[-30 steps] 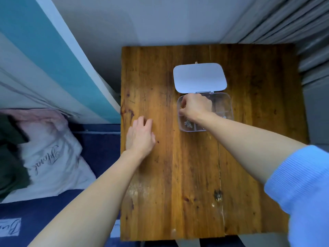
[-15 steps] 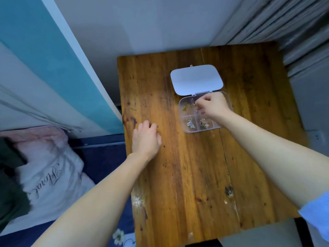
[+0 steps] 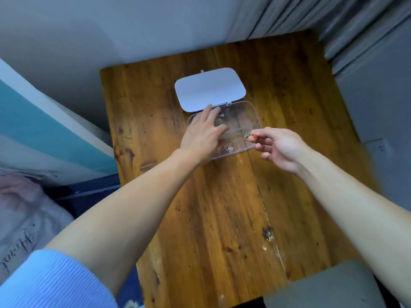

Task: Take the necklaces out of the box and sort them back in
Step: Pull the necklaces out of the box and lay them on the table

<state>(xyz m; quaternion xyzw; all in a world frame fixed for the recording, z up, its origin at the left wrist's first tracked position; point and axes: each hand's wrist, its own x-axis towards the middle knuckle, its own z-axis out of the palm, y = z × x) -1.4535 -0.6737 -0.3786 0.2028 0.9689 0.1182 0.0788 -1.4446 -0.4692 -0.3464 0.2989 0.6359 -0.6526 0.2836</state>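
A clear plastic box (image 3: 249,112) with four compartments lies on the wooden table (image 3: 222,207), its white lid (image 3: 210,88) folded back flat behind it. My right hand (image 3: 280,147) pinches a thin gold necklace (image 3: 246,134) just above the box's near right compartment. My left hand (image 3: 202,134) lies over the left side of the box, fingers spread, reaching into the far left compartment where a necklace (image 3: 219,121) partly shows. Another small silver necklace (image 3: 228,148) rests in the near left compartment.
The table stands against a pale wall, with grey curtains (image 3: 333,23) at the back right. A bed with a pink pillow (image 3: 24,218) lies to the left. A grey seat edge (image 3: 320,287) sits at the near right corner.
My left hand has moved from the bare table onto the box. My right hand has drawn back to the right, lifting a gold necklace from the box. The camera has come closer.
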